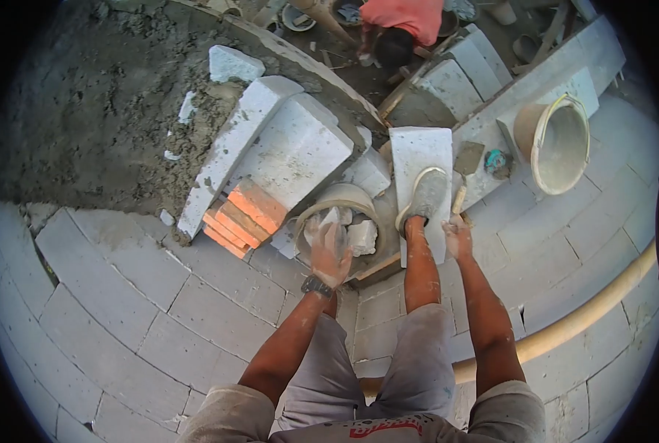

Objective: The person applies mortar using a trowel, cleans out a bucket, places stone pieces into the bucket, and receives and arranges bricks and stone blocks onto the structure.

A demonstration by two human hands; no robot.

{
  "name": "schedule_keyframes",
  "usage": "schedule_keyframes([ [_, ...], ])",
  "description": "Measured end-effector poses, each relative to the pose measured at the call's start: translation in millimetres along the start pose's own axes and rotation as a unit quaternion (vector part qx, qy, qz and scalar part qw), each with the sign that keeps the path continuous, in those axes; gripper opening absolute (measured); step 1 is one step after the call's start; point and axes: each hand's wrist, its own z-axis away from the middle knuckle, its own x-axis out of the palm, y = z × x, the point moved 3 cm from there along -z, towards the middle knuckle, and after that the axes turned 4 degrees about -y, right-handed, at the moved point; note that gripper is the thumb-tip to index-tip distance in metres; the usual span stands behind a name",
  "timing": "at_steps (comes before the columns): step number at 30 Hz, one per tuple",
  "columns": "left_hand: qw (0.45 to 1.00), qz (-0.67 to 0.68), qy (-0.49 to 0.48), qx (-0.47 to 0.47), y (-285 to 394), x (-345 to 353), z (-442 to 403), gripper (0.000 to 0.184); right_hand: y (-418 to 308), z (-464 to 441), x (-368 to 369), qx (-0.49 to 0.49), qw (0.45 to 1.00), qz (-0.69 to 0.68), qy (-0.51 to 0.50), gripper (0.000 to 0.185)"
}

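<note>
My left hand, with a dark watch on its wrist, reaches over a round bucket of broken block pieces. Its fingers are stretched out and the thumb is apart; they touch or lie just above the pale pieces. Beside the thumb sits a rough white chunk inside the bucket. My right hand is closed at the lower end of the wooden handle of a trowel, whose grey, mortar-coated blade points away from me. Close to this hand, one foot in a shoe stands on a pale block.
Orange bricks lean by large white blocks left of the bucket. Wet mortar spreads at upper left. An empty-looking bucket lies tilted at right. A hose or pole curves behind my legs. A person in red crouches below.
</note>
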Motion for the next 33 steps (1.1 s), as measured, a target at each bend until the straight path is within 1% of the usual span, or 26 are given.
schedule_keyframes([
  [2, 1.0, -0.014, 0.02, 0.002, 5, -10, -23, 0.07, -9, -7, -7, 0.021, 0.999, -0.047, 0.016, 0.038],
  [3, 0.999, -0.016, 0.027, -0.001, 15, -20, -41, 0.07, -4, -15, -4, -0.006, 0.999, -0.036, 0.023, 0.04],
  [6, 0.998, -0.023, 0.051, 0.004, 11, -25, -97, 0.072, -35, -33, -8, -0.124, 0.987, 0.094, 0.048, 0.041],
  [7, 0.998, -0.034, 0.056, 0.0, 7, -28, -116, 0.073, -51, -37, -11, -0.081, 0.995, 0.046, 0.027, 0.041],
  [8, 0.997, -0.046, 0.061, -0.005, 5, -30, -132, 0.075, -61, -46, -10, -0.089, 0.995, 0.033, 0.036, 0.044],
  [11, 0.991, -0.071, 0.105, -0.053, -1, -37, -170, 0.089, -89, -77, -9, -0.11, 0.993, 0.001, 0.048, 0.049],
  [14, 0.973, -0.099, 0.129, -0.166, -12, -38, -193, 0.107, -133, -104, -22, -0.115, 0.992, -0.015, 0.049, 0.05],
  [15, 0.967, -0.099, 0.092, -0.217, -13, -38, -199, 0.116, -148, -112, -28, -0.112, 0.992, -0.02, 0.055, 0.05],
  [16, 0.964, -0.116, 0.092, -0.221, -17, -34, -203, 0.117, -157, -124, -32, -0.108, 0.992, -0.024, 0.062, 0.05],
  [18, 0.957, -0.149, 0.09, -0.231, -23, -24, -206, 0.119, -173, -152, -42, -0.117, 0.99, -0.055, 0.063, 0.056],
  [19, 0.961, -0.13, 0.105, -0.222, -23, -25, -206, 0.116, -186, -160, -48, -0.12, 0.988, -0.071, 0.062, 0.059],
  [20, 0.964, -0.111, 0.119, -0.212, -25, -27, -207, 0.114, -193, -168, -53, -0.062, 0.986, -0.147, 0.038, 0.068],
  [21, 0.966, -0.093, 0.132, -0.203, -24, -26, -207, 0.112, -218, -165, -70, -0.003, 0.975, -0.223, 0.013, 0.077],
  [22, 0.974, -0.099, 0.143, -0.145, -14, -26, -210, 0.108, -238, -163, -83, 0.056, 0.954, -0.295, -0.01, 0.088],
  [24, 0.981, -0.106, 0.16, -0.029, 24, -34, -212, 0.1, -256, -172, -103, 0.095, 0.917, -0.381, 0.07, 0.112],
  [25, 0.982, -0.097, 0.159, 0.029, 52, -34, -215, 0.085, -256, -179, -111, 0.113, 0.893, -0.421, 0.111, 0.124],
  [28, 0.994, 0.016, 0.049, 0.092, 91, 3, -236, 0.084, -237, -208, -136, 0.164, 0.894, -0.382, 0.169, 0.141],
  [29, 0.996, 0.046, 0.01, 0.08, 101, 21, -244, 0.086, -231, -211, -138, 0.149, 0.928, -0.252, 0.231, 0.141],
  [30, 0.994, 0.075, -0.03, 0.068, 110, 43, -253, 0.089, -233, -211, -144, 0.137, 0.928, -0.291, 0.186, 0.14],
  [31, 0.981, 0.171, -0.086, 0.026, 118, 66, -262, 0.092, -238, -203, -155, 0.128, 0.926, -0.327, 0.139, 0.139],
  [32, 0.954, 0.266, -0.138, -0.018, 127, 90, -270, 0.095, -242, -198, -162, 0.118, 0.921, -0.361, 0.09, 0.138],
  [33, 0.91, 0.376, -0.165, -0.051, 139, 107, -278, 0.097, -240, -198, -163, 0.107, 0.925, -0.362, 0.041, 0.133],
])
